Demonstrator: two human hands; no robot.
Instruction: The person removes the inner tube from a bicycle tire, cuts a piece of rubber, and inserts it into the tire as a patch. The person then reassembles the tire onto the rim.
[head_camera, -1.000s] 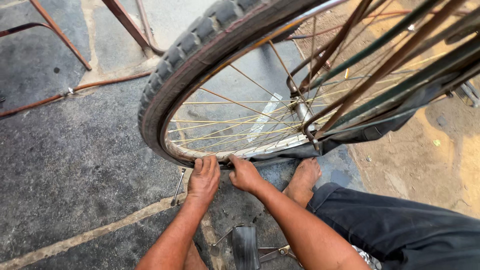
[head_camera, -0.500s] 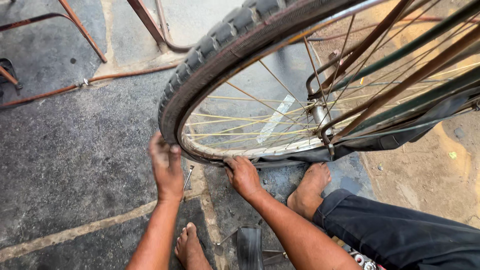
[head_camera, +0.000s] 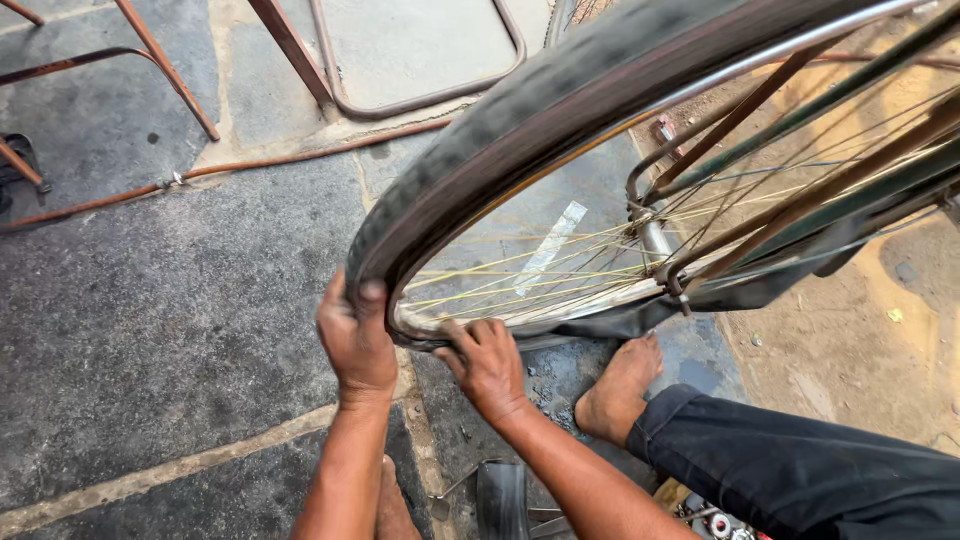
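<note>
A bicycle wheel with a worn black tyre (head_camera: 520, 130), a metal rim (head_camera: 560, 310) and thin spokes fills the upper right. My left hand (head_camera: 355, 340) wraps around the tyre at its lowest left part, thumb over the tread. My right hand (head_camera: 490, 365) presses its fingers on the tyre's edge at the rim, just right of the left hand. A slack black inner tube (head_camera: 640, 318) hangs along the rim's lower side.
My bare right foot (head_camera: 620, 390) and dark trouser leg (head_camera: 800, 470) are at lower right; my left foot (head_camera: 390, 505) shows at the bottom. Rusty metal frames (head_camera: 290, 45) stand on the stone floor behind. A black rubber piece (head_camera: 500, 500) lies near small tools.
The view has shifted and the wheel now sits further right and closer. My left hand has moved up from the tyre's bottom to grip its left side; my right hand stays at the rim.
</note>
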